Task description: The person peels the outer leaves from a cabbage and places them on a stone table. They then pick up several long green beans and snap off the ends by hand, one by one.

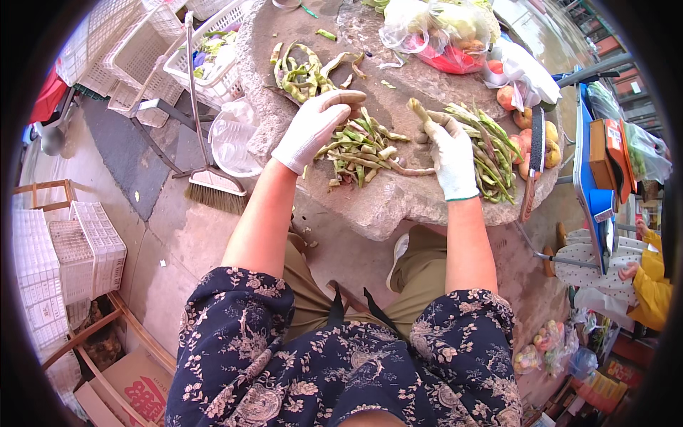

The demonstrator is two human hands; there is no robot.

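My left hand (323,125), in a white glove with soiled fingertips, hovers above a pile of broken green bean pieces (363,147) on a rough stone slab (373,205). Its fingers curl towards the thumb; whether something small sits between them is hidden. My right hand (445,144), gloved alike, is raised over the slab. Its fingers are bent, with a tan, mottled piece at the fingertips that could be a glove finger or a bean pod. Beside it on the right lies a bundle of long green beans (488,155). More bean pods (301,72) are heaped beyond my left hand.
Potatoes and round reddish produce (525,141) lie at the right, with a wooden-handled brush (533,160). Plastic bags of vegetables (440,32) stand at the back. A broom (216,184), a white tub (235,144) and crates (213,64) are left. Another person's yellow sleeve (653,288) shows far right.
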